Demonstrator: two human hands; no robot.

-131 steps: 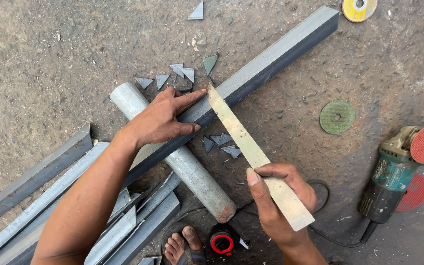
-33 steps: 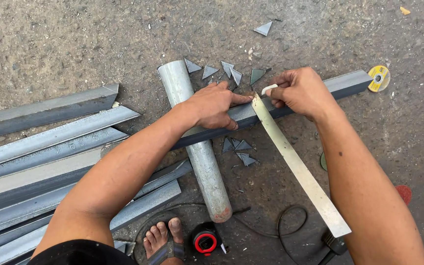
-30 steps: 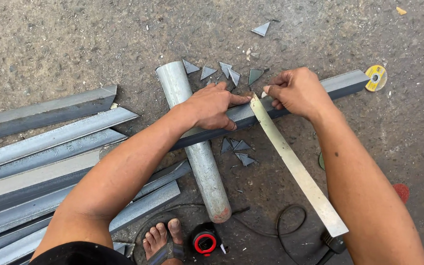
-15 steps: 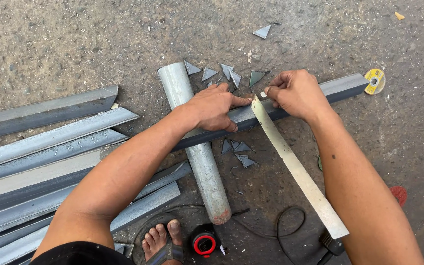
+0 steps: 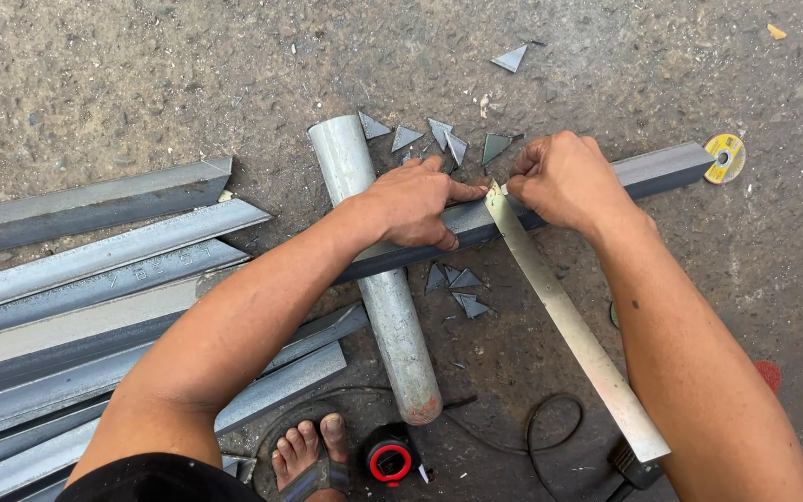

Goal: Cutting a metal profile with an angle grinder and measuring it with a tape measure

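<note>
A long grey steel angle bar [image 5: 664, 167] lies across a round metal pipe [image 5: 408, 353] on the ground. My left hand [image 5: 413, 201] presses down on the bar where it crosses the pipe, thumb curled on its near face, index fingertip touching the top end of a flat metal ruler strip [image 5: 571, 327]. The strip runs diagonally from the bar down to the lower right. My right hand [image 5: 564, 180] is pinched at the strip's top end on the bar, with what looks like a small pale marking piece between the fingertips; most of it is hidden.
Several small triangular steel offcuts [image 5: 440, 136] lie beyond the bar and more [image 5: 454, 284] in front. A stack of angle bars [image 5: 95, 279] fills the left. A yellow cutting disc [image 5: 724, 156], a tape measure [image 5: 389, 460], a black cable [image 5: 533, 429] and my sandalled foot [image 5: 311, 457] are nearby.
My right hand has left the strip's lower end and moved up to its top end on the bar. Over the last second both hands have stayed almost still.
</note>
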